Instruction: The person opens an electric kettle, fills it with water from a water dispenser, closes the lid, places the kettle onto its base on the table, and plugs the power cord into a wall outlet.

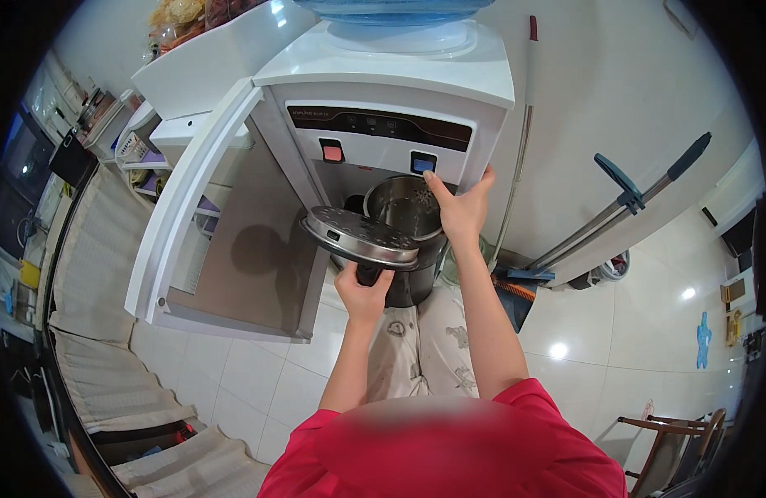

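Observation:
An electric kettle [412, 286] with a dark body and a bare steel inside is held under the spouts of a white water dispenser [383, 83]. Its round steel lid [362, 236] stands open, tilted back toward me. My left hand [364, 292] is closed round the black handle below the lid. On the dispenser's front, the thumb of my right hand [464, 214] rests at the blue tap switch [423, 163], while its fingers wrap the right-hand edge. To the left of that switch sits a red one [332, 151]. The lid hides part of the kettle's mouth.
The dispenser's door [254, 216] swings wide open on the left. A blue water bottle [391, 10] tops the machine. At right, a long-handled broom and dustpan [624, 203] lean on the wall near a small bin [613, 267]. A wooden chair [677, 440] stands lower right.

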`<state>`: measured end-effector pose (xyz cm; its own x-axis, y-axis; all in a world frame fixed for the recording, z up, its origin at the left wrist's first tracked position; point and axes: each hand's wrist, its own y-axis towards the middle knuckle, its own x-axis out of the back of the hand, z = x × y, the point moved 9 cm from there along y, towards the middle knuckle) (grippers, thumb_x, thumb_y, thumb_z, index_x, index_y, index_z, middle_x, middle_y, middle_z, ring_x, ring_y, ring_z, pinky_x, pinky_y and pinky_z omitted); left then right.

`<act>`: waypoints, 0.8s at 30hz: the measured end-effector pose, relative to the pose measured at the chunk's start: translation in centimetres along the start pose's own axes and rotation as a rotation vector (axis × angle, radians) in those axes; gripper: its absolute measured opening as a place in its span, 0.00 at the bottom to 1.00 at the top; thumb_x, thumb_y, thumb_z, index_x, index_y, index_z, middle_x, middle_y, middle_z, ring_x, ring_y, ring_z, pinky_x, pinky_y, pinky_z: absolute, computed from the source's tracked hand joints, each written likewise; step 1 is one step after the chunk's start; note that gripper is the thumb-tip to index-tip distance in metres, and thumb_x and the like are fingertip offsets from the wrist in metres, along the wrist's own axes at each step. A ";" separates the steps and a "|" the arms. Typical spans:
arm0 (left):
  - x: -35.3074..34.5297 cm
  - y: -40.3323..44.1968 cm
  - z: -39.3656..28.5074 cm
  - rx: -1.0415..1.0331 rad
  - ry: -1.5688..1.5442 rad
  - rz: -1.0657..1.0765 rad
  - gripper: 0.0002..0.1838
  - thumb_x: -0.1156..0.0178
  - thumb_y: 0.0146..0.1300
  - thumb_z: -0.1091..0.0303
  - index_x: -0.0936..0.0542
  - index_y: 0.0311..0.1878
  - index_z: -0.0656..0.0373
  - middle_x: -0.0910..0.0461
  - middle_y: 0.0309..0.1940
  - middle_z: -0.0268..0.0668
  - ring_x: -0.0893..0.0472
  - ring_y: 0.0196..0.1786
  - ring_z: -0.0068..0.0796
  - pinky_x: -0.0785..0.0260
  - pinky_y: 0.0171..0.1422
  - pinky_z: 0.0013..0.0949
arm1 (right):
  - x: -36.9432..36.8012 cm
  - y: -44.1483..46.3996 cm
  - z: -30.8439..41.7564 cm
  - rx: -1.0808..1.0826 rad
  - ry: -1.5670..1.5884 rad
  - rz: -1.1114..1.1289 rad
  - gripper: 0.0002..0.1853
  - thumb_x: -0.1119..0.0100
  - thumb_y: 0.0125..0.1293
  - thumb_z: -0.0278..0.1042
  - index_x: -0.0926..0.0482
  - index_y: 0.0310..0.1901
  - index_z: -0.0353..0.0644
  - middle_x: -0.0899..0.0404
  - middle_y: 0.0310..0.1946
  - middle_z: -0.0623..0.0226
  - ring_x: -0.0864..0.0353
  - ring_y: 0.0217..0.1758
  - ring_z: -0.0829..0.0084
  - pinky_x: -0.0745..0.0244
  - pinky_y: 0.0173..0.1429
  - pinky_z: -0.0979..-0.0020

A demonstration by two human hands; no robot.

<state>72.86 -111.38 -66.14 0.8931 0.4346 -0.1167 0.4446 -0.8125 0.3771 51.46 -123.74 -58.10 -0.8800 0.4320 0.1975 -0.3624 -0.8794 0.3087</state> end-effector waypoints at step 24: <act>-0.1 0.0 0.1 0.015 -0.008 0.008 0.16 0.28 0.53 0.70 0.19 0.42 0.69 0.15 0.34 0.38 0.19 0.37 0.23 0.28 0.45 0.28 | 0.1 -0.1 0.3 0.024 0.010 -0.004 0.54 0.22 0.48 0.49 0.46 0.68 0.33 0.30 0.62 0.47 0.25 0.63 0.53 0.33 0.65 0.60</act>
<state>72.80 -111.44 -66.24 0.8970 0.4251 -0.1210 0.4385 -0.8215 0.3645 51.48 -123.58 -57.80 -0.8817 0.4334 0.1866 -0.3587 -0.8725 0.3317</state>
